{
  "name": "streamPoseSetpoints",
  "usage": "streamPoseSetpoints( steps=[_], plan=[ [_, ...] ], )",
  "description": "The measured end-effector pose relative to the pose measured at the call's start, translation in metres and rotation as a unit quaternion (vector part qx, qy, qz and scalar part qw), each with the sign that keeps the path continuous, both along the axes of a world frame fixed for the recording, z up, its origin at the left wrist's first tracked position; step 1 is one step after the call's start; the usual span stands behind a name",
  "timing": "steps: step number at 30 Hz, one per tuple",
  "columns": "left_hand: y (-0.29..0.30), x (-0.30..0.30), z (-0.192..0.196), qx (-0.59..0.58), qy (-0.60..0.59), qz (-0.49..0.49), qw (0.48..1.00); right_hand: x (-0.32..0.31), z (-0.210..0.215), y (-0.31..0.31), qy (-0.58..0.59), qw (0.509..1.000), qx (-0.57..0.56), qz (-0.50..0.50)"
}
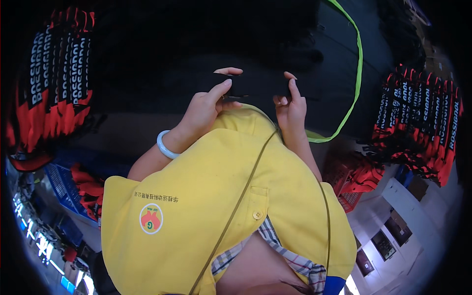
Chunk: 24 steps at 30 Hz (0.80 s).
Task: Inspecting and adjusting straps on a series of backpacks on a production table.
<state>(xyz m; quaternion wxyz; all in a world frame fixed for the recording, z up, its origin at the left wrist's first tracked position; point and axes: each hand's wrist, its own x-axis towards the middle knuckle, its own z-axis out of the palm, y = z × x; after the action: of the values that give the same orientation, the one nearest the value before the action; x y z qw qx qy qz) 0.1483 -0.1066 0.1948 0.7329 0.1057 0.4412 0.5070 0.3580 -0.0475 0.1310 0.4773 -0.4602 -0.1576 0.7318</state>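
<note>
Both of my hands are raised in front of my yellow shirt, over a dark work surface (172, 96). My left hand (200, 109), with a pale blue bangle (164, 144) on its wrist, is closed, thumb and fingers pinching a small black piece (238, 87). A short way to the right, my right hand (293, 110) is also closed, thumb against fingertip, at a black piece whose outline fades into the dark background. Whether one black strip joins the two hands cannot be made out.
Bundles of red and black fabric straps with white lettering stand at the far left (59, 73) and the right (418, 110). A bright green strip (360, 59) curves down beside my right hand. Lower down are a blue crate (61, 184) and a red crate (350, 199) with red pieces.
</note>
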Motion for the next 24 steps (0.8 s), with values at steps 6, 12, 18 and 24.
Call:
streamPoseSetpoints(
  steps=[6, 12, 18, 24],
  plan=[
    [-0.006, 0.004, 0.0, 0.051, 0.123, -0.052, 0.99, 0.006, 0.0, 0.002, 0.007, 0.999, -0.013, 0.034],
    [-0.009, 0.004, -0.004, 0.087, 0.273, -0.046, 0.957, 0.013, 0.041, 0.009, -0.115, 0.887, -0.075, 0.442],
    [-0.008, 0.013, -0.003, 0.166, 0.288, -0.043, 0.942, -0.033, 0.03, 0.018, -0.34, 0.77, 0.45, 0.3],
    [-0.017, 0.0, 0.007, 0.004, 0.09, 0.048, 0.995, -0.02, 0.013, 0.029, -0.277, 0.884, 0.272, 0.259]
  ],
)
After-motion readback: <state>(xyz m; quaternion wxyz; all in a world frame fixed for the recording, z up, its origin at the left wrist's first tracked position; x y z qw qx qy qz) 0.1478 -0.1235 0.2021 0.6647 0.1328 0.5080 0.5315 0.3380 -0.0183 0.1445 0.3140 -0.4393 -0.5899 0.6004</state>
